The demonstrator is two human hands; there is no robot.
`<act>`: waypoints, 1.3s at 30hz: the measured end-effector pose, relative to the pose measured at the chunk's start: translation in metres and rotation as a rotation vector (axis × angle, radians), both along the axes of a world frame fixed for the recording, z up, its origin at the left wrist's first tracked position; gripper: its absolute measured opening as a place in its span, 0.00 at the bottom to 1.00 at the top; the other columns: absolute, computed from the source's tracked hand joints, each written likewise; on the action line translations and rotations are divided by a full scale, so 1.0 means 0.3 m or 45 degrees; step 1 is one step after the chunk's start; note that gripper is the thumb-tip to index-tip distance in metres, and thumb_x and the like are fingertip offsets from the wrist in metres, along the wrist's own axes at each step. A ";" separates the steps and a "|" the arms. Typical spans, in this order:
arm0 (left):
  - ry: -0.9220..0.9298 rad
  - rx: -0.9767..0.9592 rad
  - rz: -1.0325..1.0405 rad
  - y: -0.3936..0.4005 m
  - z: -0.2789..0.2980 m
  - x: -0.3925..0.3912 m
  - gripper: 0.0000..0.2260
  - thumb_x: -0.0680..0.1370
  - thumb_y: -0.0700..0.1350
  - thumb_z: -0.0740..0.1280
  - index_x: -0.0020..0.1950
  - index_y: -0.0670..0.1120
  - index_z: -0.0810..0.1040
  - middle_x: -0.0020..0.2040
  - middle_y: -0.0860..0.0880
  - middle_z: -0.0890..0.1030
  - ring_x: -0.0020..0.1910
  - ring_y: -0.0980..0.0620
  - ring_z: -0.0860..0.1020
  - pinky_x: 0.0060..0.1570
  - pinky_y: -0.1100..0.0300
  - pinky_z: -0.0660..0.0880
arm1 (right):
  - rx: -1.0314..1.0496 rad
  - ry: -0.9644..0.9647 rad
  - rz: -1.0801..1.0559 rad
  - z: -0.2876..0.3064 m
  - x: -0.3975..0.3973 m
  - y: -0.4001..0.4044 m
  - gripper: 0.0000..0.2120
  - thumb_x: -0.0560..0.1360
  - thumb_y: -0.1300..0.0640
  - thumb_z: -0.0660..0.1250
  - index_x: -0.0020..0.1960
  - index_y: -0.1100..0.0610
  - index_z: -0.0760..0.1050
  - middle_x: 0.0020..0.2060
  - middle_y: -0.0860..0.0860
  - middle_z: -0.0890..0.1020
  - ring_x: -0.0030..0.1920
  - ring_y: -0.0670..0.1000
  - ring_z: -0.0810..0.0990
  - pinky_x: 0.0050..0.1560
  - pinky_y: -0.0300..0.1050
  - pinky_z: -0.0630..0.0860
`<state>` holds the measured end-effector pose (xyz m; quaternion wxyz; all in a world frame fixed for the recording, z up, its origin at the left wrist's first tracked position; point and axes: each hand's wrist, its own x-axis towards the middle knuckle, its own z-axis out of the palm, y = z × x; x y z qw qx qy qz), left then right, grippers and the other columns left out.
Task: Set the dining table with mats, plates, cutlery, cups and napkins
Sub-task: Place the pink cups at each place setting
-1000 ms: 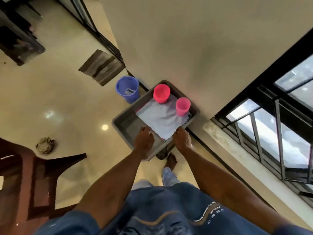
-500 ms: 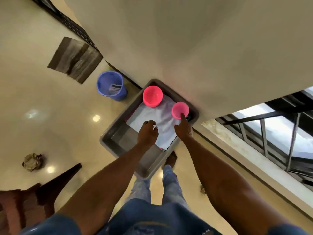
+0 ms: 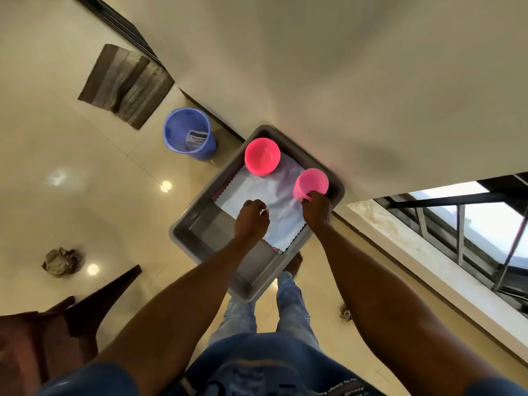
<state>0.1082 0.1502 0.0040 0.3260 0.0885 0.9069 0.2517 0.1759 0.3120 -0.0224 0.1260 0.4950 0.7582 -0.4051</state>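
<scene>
- The left hand (image 3: 251,221), fingers curled, rests on the white napkin (image 3: 265,201) at the middle of the grey tray (image 3: 197,224); whether its grip pinches the cloth, I cannot tell.
- The right hand (image 3: 315,208) grips the pink cup (image 3: 311,183) at the tray's 3 o'clock corner.
- A red bowl (image 3: 262,156) sits at the tray's 12 o'clock, on the napkin.
- A blue bucket (image 3: 188,134) stands on the floor at 10 o'clock from the tray.

Two pink cups on a white cloth in a grey tub

The red-pink cup (image 3: 262,156) and the paler pink cup (image 3: 311,184) stand upright on the cloth (image 3: 268,195) inside the tub (image 3: 200,224).
</scene>
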 end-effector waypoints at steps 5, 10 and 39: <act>-0.039 0.055 0.073 -0.043 0.070 0.035 0.13 0.77 0.43 0.68 0.61 0.45 0.76 0.59 0.46 0.76 0.56 0.46 0.76 0.51 0.57 0.73 | -0.165 0.091 0.133 0.113 0.020 -0.009 0.05 0.73 0.57 0.71 0.41 0.57 0.77 0.43 0.61 0.84 0.43 0.60 0.84 0.44 0.49 0.81; -0.105 0.201 0.148 -0.127 0.147 0.073 0.37 0.69 0.48 0.79 0.74 0.45 0.66 0.72 0.45 0.69 0.70 0.45 0.68 0.68 0.48 0.68 | -0.517 0.198 0.324 0.305 -0.019 -0.046 0.06 0.74 0.63 0.71 0.49 0.63 0.75 0.35 0.57 0.78 0.31 0.52 0.80 0.31 0.41 0.77; 0.238 0.920 1.602 -1.457 0.415 0.813 0.33 0.62 0.52 0.79 0.64 0.53 0.71 0.55 0.49 0.79 0.54 0.48 0.78 0.49 0.53 0.79 | -0.655 0.578 1.816 0.716 0.142 -1.615 0.08 0.76 0.56 0.70 0.53 0.58 0.84 0.47 0.48 0.85 0.50 0.44 0.81 0.52 0.36 0.74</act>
